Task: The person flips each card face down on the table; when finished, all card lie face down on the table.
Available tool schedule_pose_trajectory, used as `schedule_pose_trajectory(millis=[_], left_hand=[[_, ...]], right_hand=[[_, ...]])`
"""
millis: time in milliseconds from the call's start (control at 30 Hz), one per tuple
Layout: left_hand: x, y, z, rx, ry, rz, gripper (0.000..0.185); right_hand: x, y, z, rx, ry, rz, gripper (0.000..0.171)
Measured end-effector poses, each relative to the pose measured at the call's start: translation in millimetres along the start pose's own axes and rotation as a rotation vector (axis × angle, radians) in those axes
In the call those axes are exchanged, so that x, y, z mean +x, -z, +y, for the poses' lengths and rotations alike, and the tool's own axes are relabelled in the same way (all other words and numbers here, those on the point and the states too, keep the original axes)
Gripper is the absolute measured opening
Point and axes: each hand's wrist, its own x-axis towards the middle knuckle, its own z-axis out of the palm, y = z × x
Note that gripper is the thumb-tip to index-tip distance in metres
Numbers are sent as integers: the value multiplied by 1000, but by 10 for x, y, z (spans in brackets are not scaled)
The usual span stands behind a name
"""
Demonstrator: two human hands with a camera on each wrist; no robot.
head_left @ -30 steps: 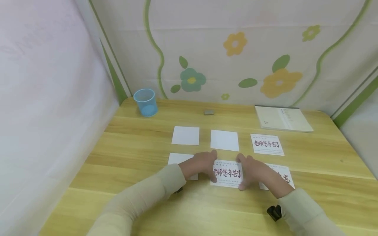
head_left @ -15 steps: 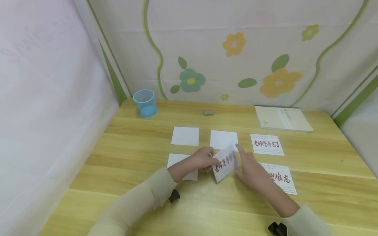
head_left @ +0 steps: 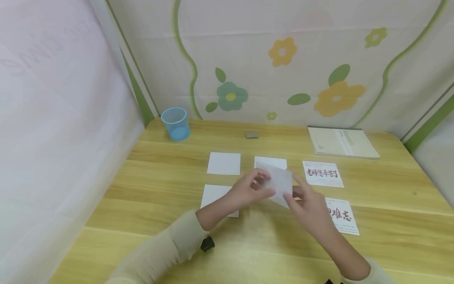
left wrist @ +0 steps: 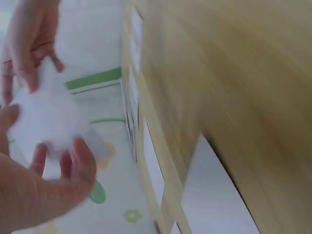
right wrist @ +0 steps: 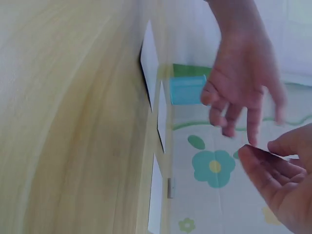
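A small square card (head_left: 281, 184) is tilted above the table in the head view, its blank white face showing. My right hand (head_left: 313, 209) pinches its right edge, thumb on the near face and fingers behind. My left hand (head_left: 246, 190) is at the card's left side, thumb and fingertips overlapping it; in the right wrist view its fingers (right wrist: 253, 117) are spread and extended near the card's corner. Two cards with red Chinese lettering lie at the right, a far one (head_left: 322, 173) and a near one (head_left: 343, 216) partly behind my right hand.
Blank white cards lie at far left (head_left: 224, 163), far middle (head_left: 271, 161) and near left (head_left: 214, 195). Along the back stand a blue cup (head_left: 176, 124), a small grey block (head_left: 252, 135) and a cream notebook (head_left: 342, 142). A flowered curtain (head_left: 248, 59) hangs behind the table.
The card lay lettering up between both hands. It was lifted by my left hand and turned over, and now shows its blank face with my right hand pinching it.
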Motion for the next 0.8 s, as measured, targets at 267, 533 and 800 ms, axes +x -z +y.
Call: schedule_pose_trajectory(millis=[267,533,800], left_hand=[[2,89,-164,98,-80,137,34],[13,104,-232,167,-99,55,35],[-1,35,-463,249,82,-45,34]], right_hand=[[-5,220,171,190,-72,31,62],[-2,232,468,121,-118,-62,42],[-38,87,783,92,-292,-279,45]])
